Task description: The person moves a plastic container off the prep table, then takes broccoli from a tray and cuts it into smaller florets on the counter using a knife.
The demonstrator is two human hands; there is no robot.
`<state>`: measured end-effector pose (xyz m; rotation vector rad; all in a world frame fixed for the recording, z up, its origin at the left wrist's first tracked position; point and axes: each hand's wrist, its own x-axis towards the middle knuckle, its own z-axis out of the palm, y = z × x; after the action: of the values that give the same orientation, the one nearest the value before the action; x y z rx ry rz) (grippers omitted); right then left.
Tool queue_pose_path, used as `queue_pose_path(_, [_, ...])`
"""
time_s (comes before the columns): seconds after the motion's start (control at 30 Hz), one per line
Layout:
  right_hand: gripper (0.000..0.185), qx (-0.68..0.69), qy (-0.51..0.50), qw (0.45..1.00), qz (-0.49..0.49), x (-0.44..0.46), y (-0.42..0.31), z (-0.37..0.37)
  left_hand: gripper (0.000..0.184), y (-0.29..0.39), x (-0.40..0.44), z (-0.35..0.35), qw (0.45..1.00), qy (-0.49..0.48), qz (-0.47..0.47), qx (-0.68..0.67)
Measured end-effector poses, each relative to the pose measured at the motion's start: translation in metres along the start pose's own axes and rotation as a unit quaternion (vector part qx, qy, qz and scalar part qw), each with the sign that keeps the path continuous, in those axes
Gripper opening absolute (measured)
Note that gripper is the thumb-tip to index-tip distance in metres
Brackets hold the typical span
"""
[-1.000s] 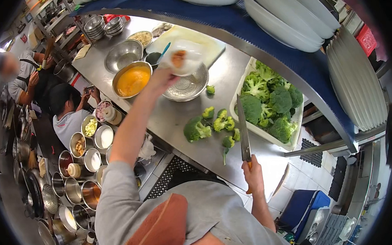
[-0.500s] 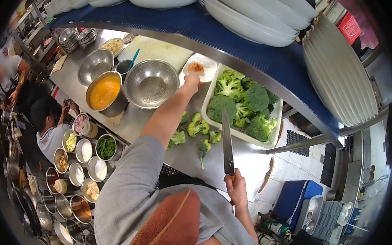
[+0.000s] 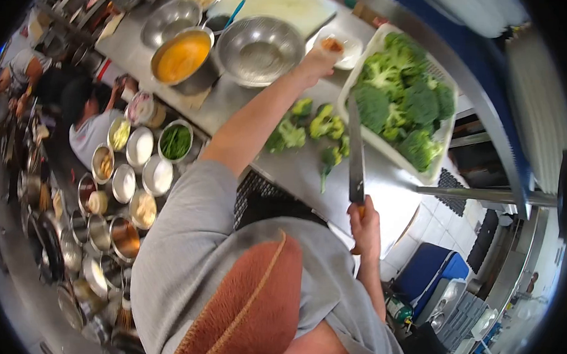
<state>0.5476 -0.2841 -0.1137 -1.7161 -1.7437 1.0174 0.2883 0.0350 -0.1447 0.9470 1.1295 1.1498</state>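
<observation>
My right hand point(image 3: 365, 227) is closed round the handle of a large kitchen knife point(image 3: 357, 158). The blade points away from me, its tip by the near left wall of a white tub point(image 3: 387, 158) full of broccoli point(image 3: 422, 106). My left arm reaches forward across the counter. At its end, my left hand point(image 3: 316, 67) is at the near left edge of a small white dish point(image 3: 349, 52) with orange-brown bits point(image 3: 333, 45) in it; its fingertips are hidden. Cut broccoli florets point(image 3: 327, 124) lie on the steel between my arm and the knife.
A perforated steel bowl point(image 3: 260, 51) and a pot of orange liquid point(image 3: 182, 56) stand left of my arm. Behind is a white cutting board point(image 3: 292, 7). Several ingredient pots point(image 3: 157, 175) fill the left side. A shelf edge point(image 3: 482, 65) overhangs at right. Another person point(image 3: 93, 128) is at far left.
The whole view has shifted and tilted, so the counter sits higher and farther right. My left hand stays by the white dish, and the right still grips the knife.
</observation>
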Motion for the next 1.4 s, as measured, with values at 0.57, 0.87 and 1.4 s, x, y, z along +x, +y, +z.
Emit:
queue_pose_path(0.57, [0.033,0.024,-0.143,0.989,-0.033,0.052,-0.039,0.064,0.066,-0.111,-0.232,-0.059,0.872,0.179,0.265,0.372])
queue_pose_path(0.87, [0.024,0.061,-0.097,0.989,-0.088,0.055,-0.047,0.089,0.065,-0.139,-0.217,-0.053,0.918,0.253,0.269,0.143])
queue_pose_path(1.4, [0.026,-0.008,-0.162,0.979,-0.12,0.033,-0.034,0.065,0.076,-0.135,-0.227,-0.027,0.857,0.236,0.332,0.315])
